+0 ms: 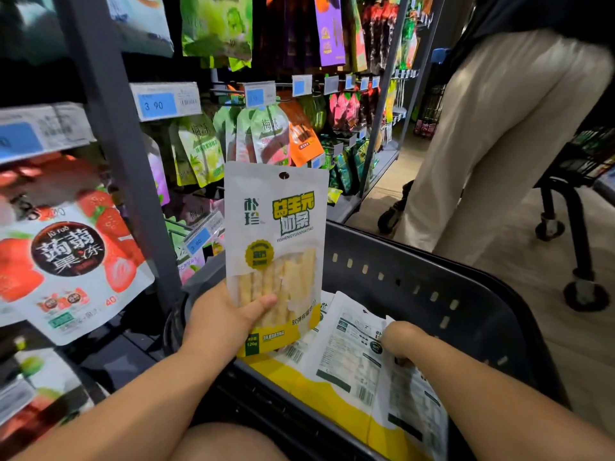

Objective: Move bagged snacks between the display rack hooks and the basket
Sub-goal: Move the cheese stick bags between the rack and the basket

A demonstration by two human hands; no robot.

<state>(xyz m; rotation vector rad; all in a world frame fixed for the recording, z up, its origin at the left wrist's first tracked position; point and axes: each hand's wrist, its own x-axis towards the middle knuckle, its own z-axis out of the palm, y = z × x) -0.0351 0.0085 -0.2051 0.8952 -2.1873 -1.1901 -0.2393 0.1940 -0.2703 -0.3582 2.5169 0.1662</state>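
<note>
My left hand (226, 319) grips a white and yellow snack bag (274, 234) by its lower part and holds it upright above the near left corner of the black basket (432, 281). The bag's hang hole is at the top. Inside the basket lie several more white and yellow bags (352, 371), face down. My right hand (401, 341) reaches down into the basket with its fingers curled round the edge of one of those bags. The display rack (109, 134) with hooks and hanging snack bags stands to the left and behind.
Blue price tags (156, 104) hang on the rack's hooks. A large strawberry jelly bag (66, 261) hangs close at the left. A person in light trousers (492, 134) stands at the right, beside a wheeled cart (572, 201). My knee (229, 442) is at the bottom.
</note>
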